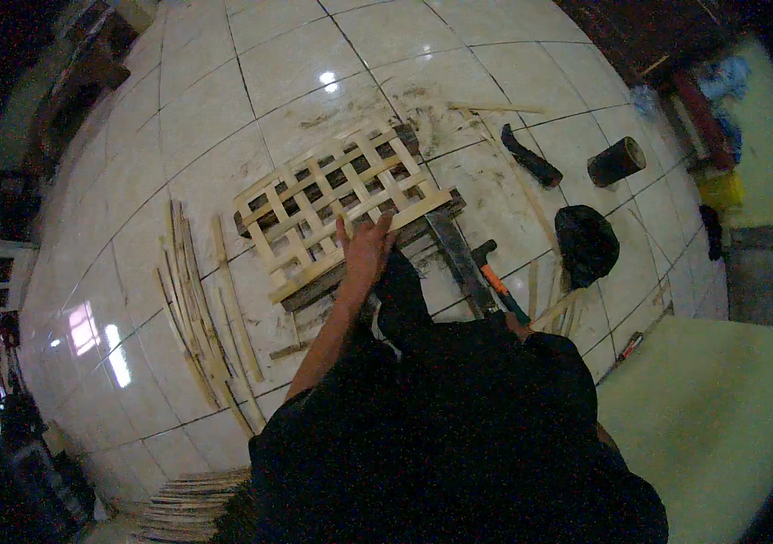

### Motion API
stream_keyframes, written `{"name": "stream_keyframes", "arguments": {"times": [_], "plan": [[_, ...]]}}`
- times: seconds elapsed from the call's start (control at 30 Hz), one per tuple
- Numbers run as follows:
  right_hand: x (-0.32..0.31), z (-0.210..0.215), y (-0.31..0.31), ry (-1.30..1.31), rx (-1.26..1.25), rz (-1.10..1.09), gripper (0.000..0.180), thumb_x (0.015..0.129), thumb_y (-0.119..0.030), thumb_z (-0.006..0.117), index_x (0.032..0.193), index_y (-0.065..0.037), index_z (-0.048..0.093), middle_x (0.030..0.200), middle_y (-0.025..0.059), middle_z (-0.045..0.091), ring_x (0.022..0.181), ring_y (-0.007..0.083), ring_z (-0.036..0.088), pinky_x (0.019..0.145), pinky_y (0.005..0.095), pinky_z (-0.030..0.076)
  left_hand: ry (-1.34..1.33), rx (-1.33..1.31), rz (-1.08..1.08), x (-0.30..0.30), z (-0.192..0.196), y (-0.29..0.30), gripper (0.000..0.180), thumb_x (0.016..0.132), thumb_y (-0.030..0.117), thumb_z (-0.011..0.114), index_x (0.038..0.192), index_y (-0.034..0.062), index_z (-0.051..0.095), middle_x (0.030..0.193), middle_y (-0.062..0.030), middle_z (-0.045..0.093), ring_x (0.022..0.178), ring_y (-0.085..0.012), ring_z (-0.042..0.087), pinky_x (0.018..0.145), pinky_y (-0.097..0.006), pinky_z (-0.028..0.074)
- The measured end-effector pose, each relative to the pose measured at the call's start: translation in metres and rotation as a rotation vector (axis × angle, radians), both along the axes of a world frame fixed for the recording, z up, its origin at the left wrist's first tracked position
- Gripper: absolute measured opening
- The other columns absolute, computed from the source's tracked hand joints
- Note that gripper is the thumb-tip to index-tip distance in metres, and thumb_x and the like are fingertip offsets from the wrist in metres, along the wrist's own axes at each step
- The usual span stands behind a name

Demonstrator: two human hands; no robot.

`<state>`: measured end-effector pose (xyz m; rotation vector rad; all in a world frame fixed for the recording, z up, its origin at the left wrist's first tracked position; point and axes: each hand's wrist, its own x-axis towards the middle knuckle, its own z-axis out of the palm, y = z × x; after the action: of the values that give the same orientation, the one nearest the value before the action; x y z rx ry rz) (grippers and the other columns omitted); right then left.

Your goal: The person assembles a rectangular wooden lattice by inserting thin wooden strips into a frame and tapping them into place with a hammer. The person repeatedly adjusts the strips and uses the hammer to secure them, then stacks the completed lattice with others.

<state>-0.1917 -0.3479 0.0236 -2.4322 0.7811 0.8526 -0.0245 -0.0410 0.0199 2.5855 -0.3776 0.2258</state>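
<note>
A lattice of woven pale bamboo strips [318, 207] rests on dark, rough wooden pieces [321, 288] on the floor. My left hand [366, 247] lies over the lattice's near edge, thumb and fingers apart and touching the strips. Right of the lattice is a long, broad dark blade [459, 260], like a machete. Beside the blade lies a hammer [498, 283] with a dark head and an orange and teal handle. A small patch of skin shows by the hammer's handle end; my dark clothing hides the rest, and I cannot make out my right hand's fingers.
Long bamboo strips [198, 313] lie to the left, with more strips [196, 500] at the lower left. Toward the right are a dark cylinder [617, 162], a curved dark piece [529, 159], a black bundle [588, 245] and a pale yellowish surface [708, 399].
</note>
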Motion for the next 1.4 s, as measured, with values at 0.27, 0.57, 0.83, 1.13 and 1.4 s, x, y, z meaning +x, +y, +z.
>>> {"name": "stream_keyframes", "arguments": {"times": [0.27,0.57,0.83,1.13,1.4], "plan": [[0.007,0.005,-0.001,0.014,0.003,-0.008,0.055,0.084,-0.051,0.052,0.113,-0.005,0.057,0.100,0.0178,0.063,0.093,0.0335,0.061,0.083,0.0447,0.045,-0.158,0.034,-0.012,0.003,-0.013,0.007,0.042,0.082,0.027,0.068,0.121,0.0166,0.059,0.086,-0.0081,0.062,0.092,-0.0246,0.060,0.110,-0.059,0.008],[0.003,0.003,0.002,0.069,-0.015,-0.053,0.058,0.085,-0.055,0.047,0.116,-0.006,0.057,0.104,0.0174,0.063,0.097,0.0321,0.059,0.086,0.0434,0.044,-0.023,0.005,0.001,0.003,0.005,0.002,0.040,0.082,0.029,0.068,0.119,0.0165,0.062,0.086,-0.0045,0.067,0.094,-0.0228,0.060,0.110,-0.057,0.009],[-0.003,0.002,0.019,0.174,-0.128,-0.274,0.061,0.085,-0.057,0.044,0.118,-0.007,0.058,0.107,0.0170,0.062,0.100,0.0309,0.058,0.089,0.0422,0.042,-0.063,-0.007,0.005,0.001,-0.006,-0.004,0.042,0.082,0.030,0.067,0.122,0.0185,0.059,0.084,-0.0074,0.064,0.095,-0.0257,0.060,0.110,-0.058,0.011],[0.000,0.031,0.025,-0.007,0.156,0.204,0.038,0.086,-0.040,0.056,0.111,-0.012,0.060,0.100,0.0142,0.064,0.088,0.0347,0.062,0.075,0.0456,0.049,-0.157,0.055,0.021,0.003,-0.002,-0.001,0.043,0.080,0.022,0.070,0.121,0.0194,0.058,0.086,-0.0081,0.063,0.092,-0.0260,0.060,0.110,-0.057,0.012],[0.008,0.035,0.014,-0.056,0.109,0.219,0.039,0.086,-0.040,0.056,0.112,-0.011,0.059,0.102,0.0150,0.063,0.090,0.0348,0.062,0.077,0.0452,0.049,-0.159,0.035,0.042,0.004,-0.008,0.001,0.056,0.080,0.021,0.069,0.132,0.0232,0.048,0.083,-0.0067,0.066,0.089,-0.0247,0.062,0.109,-0.059,0.010]]}}
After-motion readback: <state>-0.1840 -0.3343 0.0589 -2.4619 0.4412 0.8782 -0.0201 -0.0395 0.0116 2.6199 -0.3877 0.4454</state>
